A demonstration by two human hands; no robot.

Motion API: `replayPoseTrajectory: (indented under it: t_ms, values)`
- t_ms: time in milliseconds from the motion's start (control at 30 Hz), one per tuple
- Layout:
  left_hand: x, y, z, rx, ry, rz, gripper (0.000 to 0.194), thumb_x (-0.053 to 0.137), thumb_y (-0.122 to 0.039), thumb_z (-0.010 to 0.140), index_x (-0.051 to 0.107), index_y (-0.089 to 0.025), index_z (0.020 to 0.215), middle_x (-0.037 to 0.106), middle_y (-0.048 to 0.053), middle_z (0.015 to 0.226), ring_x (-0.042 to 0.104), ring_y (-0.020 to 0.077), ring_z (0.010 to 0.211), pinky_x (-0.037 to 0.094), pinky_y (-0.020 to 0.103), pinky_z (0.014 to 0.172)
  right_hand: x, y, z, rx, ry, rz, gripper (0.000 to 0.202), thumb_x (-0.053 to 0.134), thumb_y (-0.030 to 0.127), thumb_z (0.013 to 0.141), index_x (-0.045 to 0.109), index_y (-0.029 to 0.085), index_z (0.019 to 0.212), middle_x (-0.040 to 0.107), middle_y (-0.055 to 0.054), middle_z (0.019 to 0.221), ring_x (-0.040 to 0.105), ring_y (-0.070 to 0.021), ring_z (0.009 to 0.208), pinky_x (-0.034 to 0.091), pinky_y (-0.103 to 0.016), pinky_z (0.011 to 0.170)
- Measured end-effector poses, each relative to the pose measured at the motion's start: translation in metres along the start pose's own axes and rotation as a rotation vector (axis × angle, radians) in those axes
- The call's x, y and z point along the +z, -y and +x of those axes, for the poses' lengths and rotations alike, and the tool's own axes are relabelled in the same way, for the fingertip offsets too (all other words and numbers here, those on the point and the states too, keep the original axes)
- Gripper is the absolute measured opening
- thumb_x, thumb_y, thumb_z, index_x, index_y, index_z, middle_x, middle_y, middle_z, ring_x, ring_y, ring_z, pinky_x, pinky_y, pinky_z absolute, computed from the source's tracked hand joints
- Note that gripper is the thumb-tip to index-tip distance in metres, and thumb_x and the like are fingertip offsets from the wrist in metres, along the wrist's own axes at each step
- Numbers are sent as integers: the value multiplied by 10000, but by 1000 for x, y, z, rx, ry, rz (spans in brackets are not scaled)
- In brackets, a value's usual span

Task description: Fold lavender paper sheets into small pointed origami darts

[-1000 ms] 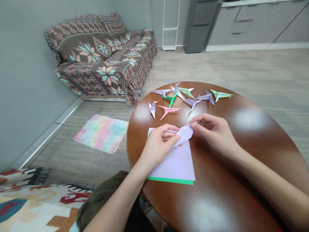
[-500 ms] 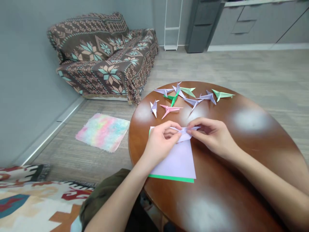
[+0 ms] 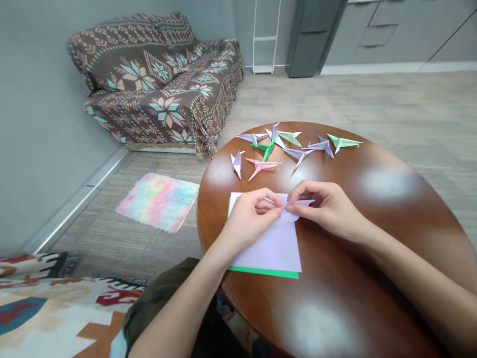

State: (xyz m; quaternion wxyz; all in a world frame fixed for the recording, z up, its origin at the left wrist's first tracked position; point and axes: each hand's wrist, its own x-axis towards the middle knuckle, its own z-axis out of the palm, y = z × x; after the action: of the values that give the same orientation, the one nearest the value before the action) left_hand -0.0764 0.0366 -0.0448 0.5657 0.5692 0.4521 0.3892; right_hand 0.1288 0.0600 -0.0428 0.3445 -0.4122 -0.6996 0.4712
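Note:
Between my two hands is a small folded lavender paper (image 3: 295,217), partly hidden by fingers. My left hand (image 3: 254,217) pinches its left side with thumb and fingertips. On the right, my right hand (image 3: 325,208) grips it the same way, and a pointed flap sticks out beside its fingers. Beneath my left hand lie a flat lavender sheet (image 3: 274,248) and a green sheet (image 3: 268,271), whose edge shows below. Beyond the hands sit several folded paper birds, among them a pink one (image 3: 261,165), a dark green one (image 3: 267,149) and a light green one (image 3: 341,142).
The round brown table (image 3: 372,278) fills the centre and right. Behind it stand a covered sofa (image 3: 167,94), a white rack (image 3: 264,38) and a grey fridge (image 3: 309,49). A pastel mat (image 3: 158,201) lies on the floor at the left.
The folded paper has turned slightly in my fingers, with more of its pointed flap showing at the right. My fingertips have come closer together. The view has shifted a little.

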Motion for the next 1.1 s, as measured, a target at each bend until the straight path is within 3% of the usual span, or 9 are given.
replayPoseTrajectory:
  t_ms: [133,267,500,733,900,1000,1100]
  values:
    - [1,5,1,25,-40,2,53,713,-114,779,671,-141,762,712,8,739,678,119,716,493,203,689,2,-3,0,-40,87,-83,40,735,213,867,712,181,860,713,-16,840,639,-177,789,485,-291,725]
    - [1,5,2,1,-46,-51,66,745,-136,760,683,-141,735,722,12,738,680,126,715,492,215,693,0,-2,-1,-117,94,-123,58,689,148,882,730,180,856,720,-24,871,653,-177,818,485,-291,739]
    - [-3,4,2,-131,2,-197,279,858,-371,731,724,-130,771,695,-2,645,549,84,552,363,204,564,-1,6,-3,-183,76,-110,129,690,129,880,721,184,767,710,-24,839,650,-145,767,483,-254,692]
    - [-5,12,4,-200,20,-284,380,921,-364,665,691,-151,881,732,14,684,560,92,538,360,214,565,-9,10,-3,-80,134,-106,91,735,247,889,788,198,835,769,-49,878,701,-181,804,523,-277,711]
    - [-8,16,6,-247,65,-340,357,931,-328,656,758,-140,905,758,33,764,580,85,573,356,222,586,-12,12,-4,69,36,-57,123,814,289,814,747,187,804,726,-19,739,592,-130,597,452,-248,549]
    - [-9,14,6,-263,102,-352,345,943,-287,631,788,-137,901,765,41,795,631,96,636,418,228,642,-9,12,-4,79,18,8,181,857,291,771,712,187,800,667,8,661,532,-104,532,393,-227,485]
    - [-9,12,5,-245,158,-373,325,946,-255,615,798,-140,881,778,55,833,692,138,738,489,265,750,-5,13,-3,71,8,112,278,869,287,768,672,204,947,705,-1,735,590,-119,574,451,-229,516]
